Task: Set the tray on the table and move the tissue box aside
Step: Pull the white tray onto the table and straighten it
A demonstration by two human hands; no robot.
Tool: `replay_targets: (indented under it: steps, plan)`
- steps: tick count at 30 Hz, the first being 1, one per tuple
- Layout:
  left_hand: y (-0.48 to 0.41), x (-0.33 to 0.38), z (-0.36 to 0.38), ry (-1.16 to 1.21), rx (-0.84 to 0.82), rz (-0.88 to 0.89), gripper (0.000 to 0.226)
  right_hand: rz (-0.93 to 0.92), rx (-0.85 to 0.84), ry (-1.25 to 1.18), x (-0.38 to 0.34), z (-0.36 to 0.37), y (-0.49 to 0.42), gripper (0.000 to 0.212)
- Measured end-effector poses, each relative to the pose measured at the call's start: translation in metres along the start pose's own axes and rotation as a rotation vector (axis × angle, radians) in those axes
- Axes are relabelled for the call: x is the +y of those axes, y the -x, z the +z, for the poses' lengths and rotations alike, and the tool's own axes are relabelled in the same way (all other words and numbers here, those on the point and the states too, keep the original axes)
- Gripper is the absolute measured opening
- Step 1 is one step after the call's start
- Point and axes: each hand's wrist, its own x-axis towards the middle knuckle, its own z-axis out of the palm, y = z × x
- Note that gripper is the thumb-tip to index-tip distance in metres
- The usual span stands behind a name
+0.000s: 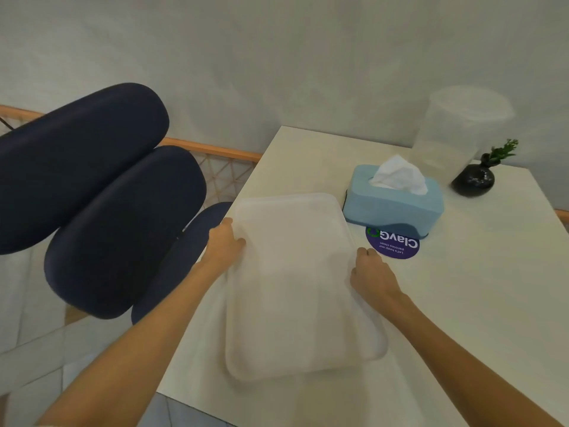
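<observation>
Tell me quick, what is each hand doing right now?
Left hand: closed on the white tray's left edge.
Right hand: closed on the tray's right edge.

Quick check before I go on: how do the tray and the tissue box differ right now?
The tray is white, flat and shallow; the tissue box is light blue and taller, with a tissue sticking out of its top. The tray is gripped at its sides by the left hand and right hand; the tissue box sits untouched, farther back, partly over a purple sticker. Both are over the white table.
</observation>
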Motion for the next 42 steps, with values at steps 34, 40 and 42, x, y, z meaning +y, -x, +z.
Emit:
replay_targets:
  steps: [34, 40, 42]
  plan:
    - [-0.079, -0.032, -0.032, 0.048, -0.141, 0.146, 0.025, 0.240, 0.098, -0.091, -0.066, 0.023, -0.021, 0.022]
    - [-0.075, -0.038, -0.032, 0.148, -0.241, 0.163, 0.027, 0.327, 0.087, -0.115, -0.062, 0.021, -0.015, 0.020]
    - [-0.074, -0.038, -0.032, 0.155, -0.256, 0.178, 0.028, 0.344, 0.078, -0.124, -0.062, 0.021, -0.013, 0.022]
